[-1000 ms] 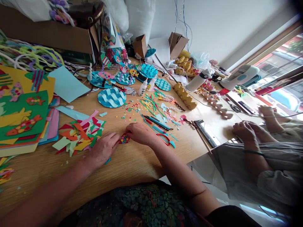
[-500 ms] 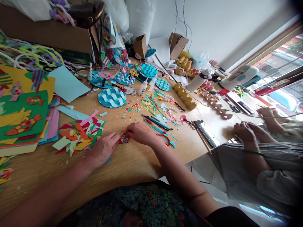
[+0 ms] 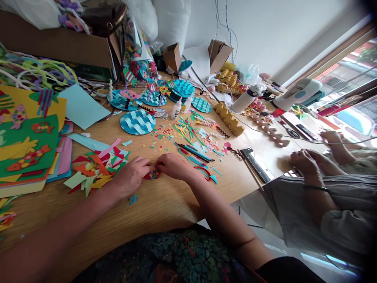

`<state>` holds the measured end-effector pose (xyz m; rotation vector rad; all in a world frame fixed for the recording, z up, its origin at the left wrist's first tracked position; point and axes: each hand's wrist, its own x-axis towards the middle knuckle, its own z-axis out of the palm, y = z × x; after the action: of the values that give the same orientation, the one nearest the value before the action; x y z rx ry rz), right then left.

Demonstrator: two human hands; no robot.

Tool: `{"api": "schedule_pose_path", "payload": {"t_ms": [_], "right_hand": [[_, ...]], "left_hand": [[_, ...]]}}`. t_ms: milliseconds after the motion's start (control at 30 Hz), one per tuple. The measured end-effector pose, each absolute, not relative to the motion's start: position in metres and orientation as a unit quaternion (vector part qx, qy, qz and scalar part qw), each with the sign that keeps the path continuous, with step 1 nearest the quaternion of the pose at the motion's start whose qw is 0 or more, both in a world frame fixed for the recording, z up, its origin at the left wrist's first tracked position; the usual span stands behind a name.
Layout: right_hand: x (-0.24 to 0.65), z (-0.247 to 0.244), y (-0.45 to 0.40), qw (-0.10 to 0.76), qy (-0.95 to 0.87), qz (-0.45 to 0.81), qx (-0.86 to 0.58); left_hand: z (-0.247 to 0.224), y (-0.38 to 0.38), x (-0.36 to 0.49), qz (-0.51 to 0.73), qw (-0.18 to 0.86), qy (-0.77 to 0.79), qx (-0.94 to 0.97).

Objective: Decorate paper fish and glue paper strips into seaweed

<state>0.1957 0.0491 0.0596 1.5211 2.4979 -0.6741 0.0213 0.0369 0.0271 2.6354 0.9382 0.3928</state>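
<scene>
Dotted red paper piece (image 3: 152, 175) between left hand (image 3: 131, 175) and right hand (image 3: 173, 166), long axis sideways; both touch it, finger closure unclear.

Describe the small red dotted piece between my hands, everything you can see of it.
The red dotted piece looks like paper, covered in small round dots, yellow and blue among them. It lies roughly flat on the wooden table, between the left hand and the right hand. Fingers of both seem to touch its far side, hiding part, so its full outline can't be told.
</scene>
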Motion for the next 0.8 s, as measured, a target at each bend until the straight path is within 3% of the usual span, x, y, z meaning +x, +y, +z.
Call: {"api": "schedule_pose_path", "payload": {"t_ms": [533, 800], "right_hand": [[0.196, 0.054, 0.049, 0.053, 0.822, -0.229, 0.518], [0.209, 0.057, 0.038, -0.083, 0.817, -0.232, 0.522]], "left_hand": [[0.02, 0.039, 0.027, 0.12, 0.151, 0.328, 0.925], [0.021, 0.038, 0.027, 0.137, 0.161, 0.322, 0.923]]}}
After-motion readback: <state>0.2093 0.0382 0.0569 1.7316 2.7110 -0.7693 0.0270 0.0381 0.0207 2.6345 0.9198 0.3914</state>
